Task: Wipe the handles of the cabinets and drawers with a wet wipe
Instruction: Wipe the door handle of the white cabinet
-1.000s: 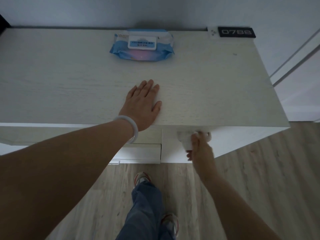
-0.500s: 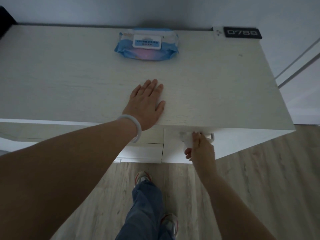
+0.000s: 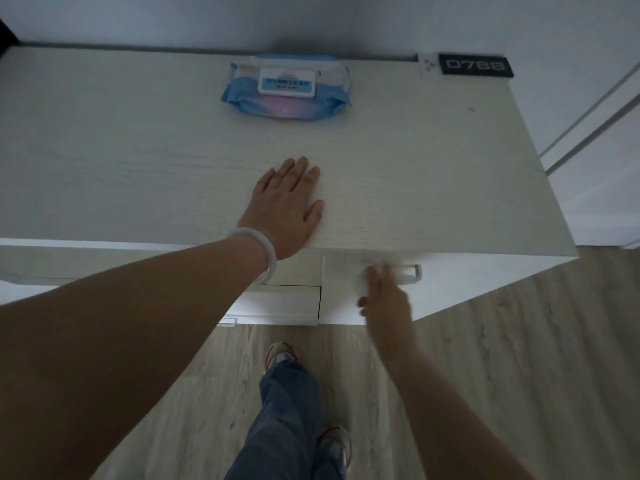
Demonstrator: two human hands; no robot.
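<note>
My right hand [image 3: 384,299] holds a white wet wipe [image 3: 379,271] against the pale handle [image 3: 412,273] on the cabinet front just under the top's front edge. The hand is blurred and covers the left part of the handle; the handle's right end shows. My left hand [image 3: 287,206] lies flat with straight fingers on the white cabinet top [image 3: 433,174], near its front edge. A white bangle sits on that wrist.
A blue pack of wet wipes [image 3: 285,88] lies at the back of the cabinet top. A black number plate [image 3: 474,65] stands at the back right corner. A drawer front [image 3: 277,304] sits below left. My legs and shoes stand on the wood floor [image 3: 502,358].
My right hand has slid left along the handle with the wipe, uncovering the handle's right end. My left hand has stayed flat on the top.
</note>
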